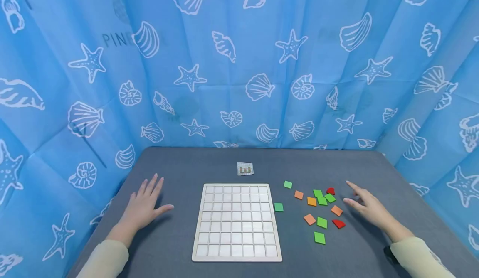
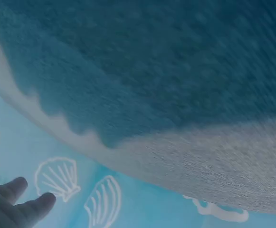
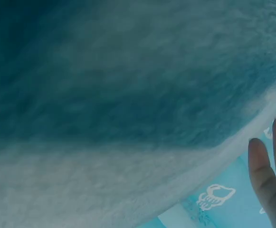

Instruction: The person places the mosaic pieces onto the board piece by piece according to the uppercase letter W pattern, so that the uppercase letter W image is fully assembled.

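Observation:
A white square grid board (image 1: 236, 224) lies on the grey table, its cells bare. To its right several flat tiles are scattered: green ones such as the green tile (image 1: 319, 237), orange ones such as the orange tile (image 1: 309, 219), and red rounded pieces such as the red piece (image 1: 338, 224). One darker green tile (image 1: 278, 207) lies right beside the board's edge. My left hand (image 1: 141, 207) is left of the board, fingers spread, holding nothing. My right hand (image 1: 368, 207) is just right of the tiles with fingers extended, nothing in it. Fingertips (image 2: 31, 209) show in the left wrist view.
A small card (image 1: 245, 169) with a printed grid pattern lies behind the board. The grey table (image 1: 179, 166) ends at a blue curtain (image 1: 232, 82) with white shells and starfish, which hangs along the back and sides.

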`<state>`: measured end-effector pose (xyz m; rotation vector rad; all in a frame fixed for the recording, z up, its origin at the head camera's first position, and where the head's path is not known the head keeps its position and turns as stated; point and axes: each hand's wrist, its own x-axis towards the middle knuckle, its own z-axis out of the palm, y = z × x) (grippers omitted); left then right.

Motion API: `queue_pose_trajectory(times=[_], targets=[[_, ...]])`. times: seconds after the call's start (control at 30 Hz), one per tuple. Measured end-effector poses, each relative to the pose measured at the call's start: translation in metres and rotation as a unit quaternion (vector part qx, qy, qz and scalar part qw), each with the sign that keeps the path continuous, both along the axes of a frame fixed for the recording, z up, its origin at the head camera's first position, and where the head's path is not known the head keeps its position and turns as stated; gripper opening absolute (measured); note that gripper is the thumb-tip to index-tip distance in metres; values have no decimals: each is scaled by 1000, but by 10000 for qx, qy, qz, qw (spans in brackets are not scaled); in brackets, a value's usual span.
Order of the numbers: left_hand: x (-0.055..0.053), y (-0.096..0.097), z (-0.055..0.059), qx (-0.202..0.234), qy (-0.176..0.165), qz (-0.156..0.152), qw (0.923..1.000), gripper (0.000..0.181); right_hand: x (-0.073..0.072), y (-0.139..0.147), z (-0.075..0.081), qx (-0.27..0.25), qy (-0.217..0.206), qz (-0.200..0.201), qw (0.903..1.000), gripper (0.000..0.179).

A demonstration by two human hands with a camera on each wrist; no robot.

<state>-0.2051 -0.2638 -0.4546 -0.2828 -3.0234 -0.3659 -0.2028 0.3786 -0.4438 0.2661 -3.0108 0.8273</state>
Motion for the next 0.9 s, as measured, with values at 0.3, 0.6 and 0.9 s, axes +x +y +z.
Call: queue_pose_trajectory(times=[0.3, 0.6, 0.9], targets=[[6, 24, -3, 22, -25, -707, 9975, 94, -9, -4, 0, -467, -226, -1, 9987, 69], [9, 48, -7, 97, -880, -1539, 9841, 101, -19, 4, -4, -1003, -597, 411, 9923, 69], [6, 63, -7, -90, -1360, -2092, 9683, 109, -30, 3, -3, -1463, -1615, 765, 9730, 66]])
